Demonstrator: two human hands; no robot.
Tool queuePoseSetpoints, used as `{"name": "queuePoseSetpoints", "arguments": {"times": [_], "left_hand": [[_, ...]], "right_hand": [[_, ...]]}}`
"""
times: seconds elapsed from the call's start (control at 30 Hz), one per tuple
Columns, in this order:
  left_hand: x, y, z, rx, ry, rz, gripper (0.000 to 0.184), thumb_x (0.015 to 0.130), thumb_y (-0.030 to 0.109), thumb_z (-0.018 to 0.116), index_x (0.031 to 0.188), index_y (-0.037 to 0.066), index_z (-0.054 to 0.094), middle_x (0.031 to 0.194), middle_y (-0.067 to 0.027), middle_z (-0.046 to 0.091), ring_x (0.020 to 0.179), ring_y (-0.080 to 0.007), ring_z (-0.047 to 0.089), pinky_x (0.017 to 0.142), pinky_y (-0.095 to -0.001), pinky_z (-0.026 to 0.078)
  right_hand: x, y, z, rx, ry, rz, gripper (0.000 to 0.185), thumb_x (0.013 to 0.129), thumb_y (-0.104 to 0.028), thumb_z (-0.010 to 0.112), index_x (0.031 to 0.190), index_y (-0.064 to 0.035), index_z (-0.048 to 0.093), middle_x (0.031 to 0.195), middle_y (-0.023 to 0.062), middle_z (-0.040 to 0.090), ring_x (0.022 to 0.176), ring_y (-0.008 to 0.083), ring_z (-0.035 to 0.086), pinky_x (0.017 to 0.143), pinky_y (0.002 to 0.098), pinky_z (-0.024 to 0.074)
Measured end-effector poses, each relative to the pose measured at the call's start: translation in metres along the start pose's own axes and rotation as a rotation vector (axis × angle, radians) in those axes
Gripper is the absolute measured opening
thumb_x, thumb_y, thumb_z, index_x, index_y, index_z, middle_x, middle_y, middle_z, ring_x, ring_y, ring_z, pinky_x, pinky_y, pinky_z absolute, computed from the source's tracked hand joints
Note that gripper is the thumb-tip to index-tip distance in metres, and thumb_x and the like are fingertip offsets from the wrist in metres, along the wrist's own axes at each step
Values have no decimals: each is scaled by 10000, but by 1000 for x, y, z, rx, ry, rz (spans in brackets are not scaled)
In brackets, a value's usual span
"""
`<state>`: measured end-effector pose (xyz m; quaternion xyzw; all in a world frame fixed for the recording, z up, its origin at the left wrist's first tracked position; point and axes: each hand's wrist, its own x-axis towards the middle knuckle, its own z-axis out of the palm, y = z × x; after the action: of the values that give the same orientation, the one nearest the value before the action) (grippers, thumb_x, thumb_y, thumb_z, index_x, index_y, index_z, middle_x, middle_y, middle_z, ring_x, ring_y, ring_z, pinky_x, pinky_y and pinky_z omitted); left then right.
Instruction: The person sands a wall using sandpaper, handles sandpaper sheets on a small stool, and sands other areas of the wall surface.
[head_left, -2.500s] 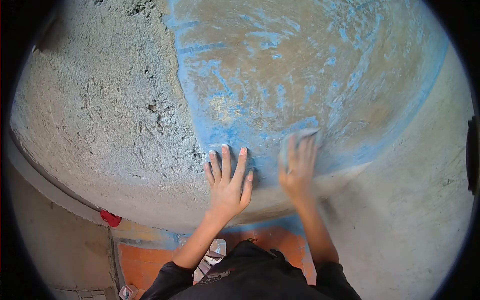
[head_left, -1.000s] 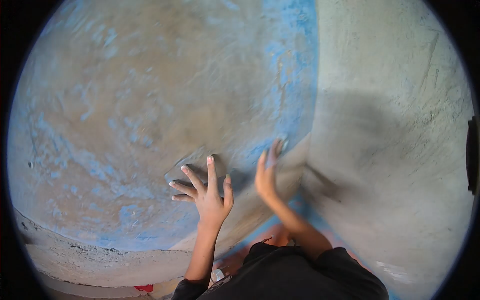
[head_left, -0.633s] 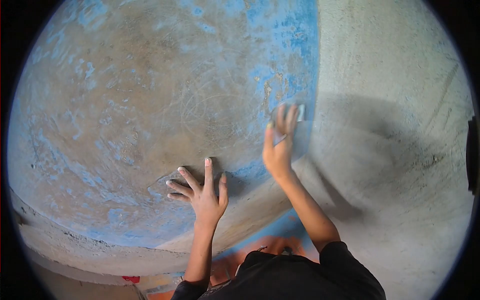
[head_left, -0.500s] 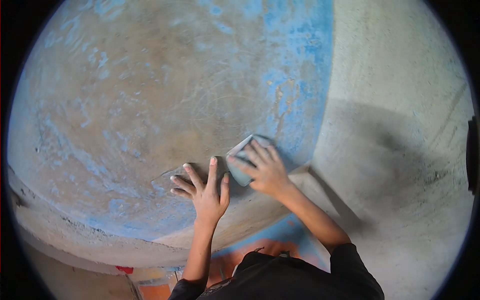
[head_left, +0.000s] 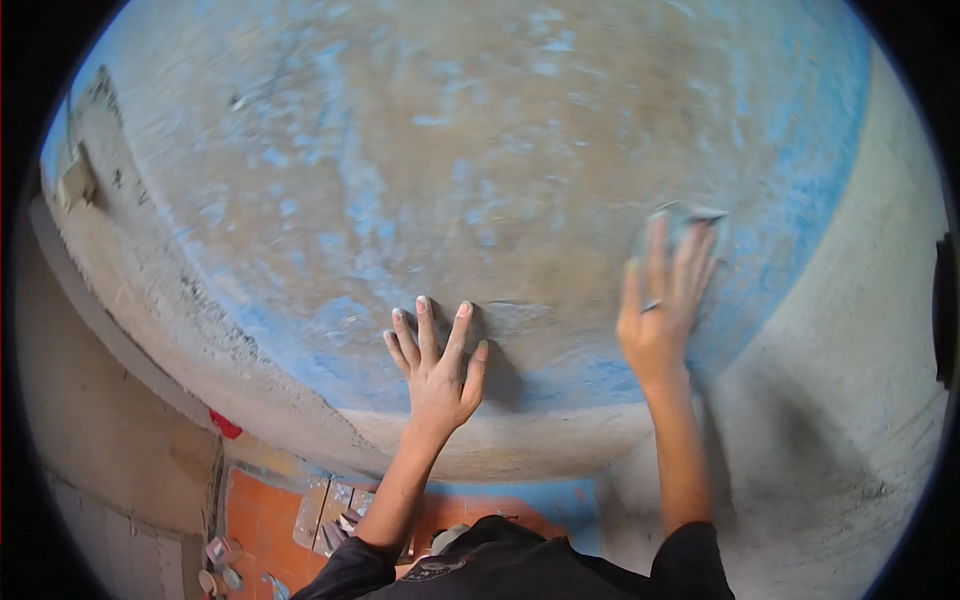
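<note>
Lying at two o'clock, a thin pad is held against the blue and brown wall under the outstretched fingers of the right hand, which is partly blurred. A ring is worn on one of its fingers. Toward seven o'clock, well apart from the pad, the left hand is set on the same wall, its fingers spread. At four o'clock, a grey wall is crossed by shadow. Near eight o'clock, a red scrap is seen; below it, an orange floor is partly covered by small pots.
</note>
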<state>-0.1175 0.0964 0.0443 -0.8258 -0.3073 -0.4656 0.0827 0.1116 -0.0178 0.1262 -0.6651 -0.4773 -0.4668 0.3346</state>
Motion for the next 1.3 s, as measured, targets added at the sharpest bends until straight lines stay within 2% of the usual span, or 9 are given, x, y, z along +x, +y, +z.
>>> {"name": "queuePoseSetpoints", "arguments": {"times": [0.13,0.27,0.47,0.5,0.67,0.83,1.0,1.17,1.3], "left_hand": [[-2,-37,-23,-16,6,-39,598,916,270,605,1475,163,422,1599,-235,100,1461,-477,-7,1136,-599,0],[-9,-85,-47,-26,-9,-51,592,918,267,601,1476,175,424,1600,-230,110,1462,-473,2,1138,-596,12],[-16,-160,-89,-20,-40,-52,569,941,299,574,1477,179,424,1606,-199,120,1463,-468,34,1136,-603,46],[-19,-170,-94,-32,-45,-50,566,944,307,569,1476,177,426,1606,-199,124,1463,-466,40,1135,-606,53],[-33,-207,-114,-63,-110,-14,562,941,339,563,1464,169,446,1582,-212,207,1457,-464,106,1123,-621,93],[-49,-227,-118,-137,-188,39,608,937,353,552,1489,150,398,1581,-210,213,1459,-451,118,1128,-601,97],[-59,-241,-117,-212,-256,74,630,938,340,550,1503,134,365,1581,-211,210,1456,-455,126,1125,-604,102],[-67,-247,-113,-275,-290,67,636,943,302,542,1512,108,332,1582,-213,204,1450,-463,138,1120,-613,112],[-70,-248,-112,-277,-301,79,644,942,256,537,1518,89,302,1581,-225,192,1445,-474,139,1123,-613,117]], "right_hand": [[-25,-62,5,173,-494,-406,736,784,-270,688,1472,-254,426,1570,191,260,1441,390,254,1126,603,217],[35,-72,17,49,196,22,738,741,-247,721,1426,-356,470,1508,136,404,1413,300,341,1094,583,296],[-3,-190,42,166,-355,-542,802,707,-131,678,1453,-319,450,1578,173,256,1464,359,218,1132,600,210],[4,-203,37,138,-450,-449,798,719,-99,657,1458,-308,443,1575,156,273,1467,337,223,1126,613,211],[68,-248,41,62,83,-134,739,742,-133,673,1422,-348,481,1503,87,428,1418,244,350,1092,580,302],[30,-307,57,118,-341,-622,740,765,-142,654,1458,-295,445,1568,170,280,1458,356,230,1117,602,235],[61,-314,49,12,16,-139,657,775,-162,660,1391,-346,522,1495,74,438,1418,245,341,1099,537,313],[0,-313,75,83,-348,-662,710,798,-137,617,1475,-231,426,1558,238,253,1445,422,225,1124,624,182],[28,-299,59,12,-75,-113,692,798,-176,630,1462,-234,445,1547,233,281,1442,408,244,1125,610,200]]}}
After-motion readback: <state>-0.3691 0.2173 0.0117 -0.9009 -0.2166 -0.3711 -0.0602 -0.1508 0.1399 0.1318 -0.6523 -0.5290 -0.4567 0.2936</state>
